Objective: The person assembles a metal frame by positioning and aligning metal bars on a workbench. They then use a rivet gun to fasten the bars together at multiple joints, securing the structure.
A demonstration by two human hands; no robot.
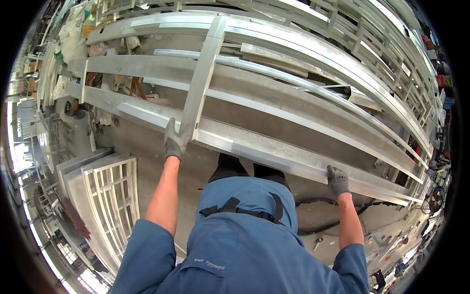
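A long silvery metal frame (267, 156) lies across in front of me, made of several lengthwise rails. A flat crossbar (201, 78) runs over the rails from near to far. My left hand (174, 141), in a grey glove, grips the near rail just left of the crossbar's near end, thumb pointing up and the other fingers partly hidden. Farther right, my right hand (338, 181), gloved the same way, is closed over the near rail's edge. Its fingertips lie on the rail's upper side.
Stacked metal frames (362, 44) fill the far side. At lower left a ladder-like lattice panel (113, 188) leans with flat panels. A dark cable (318, 228) and a small hammer-like tool (318, 242) lie on the floor at right. A round fan-like object (434, 200) stands at far right.
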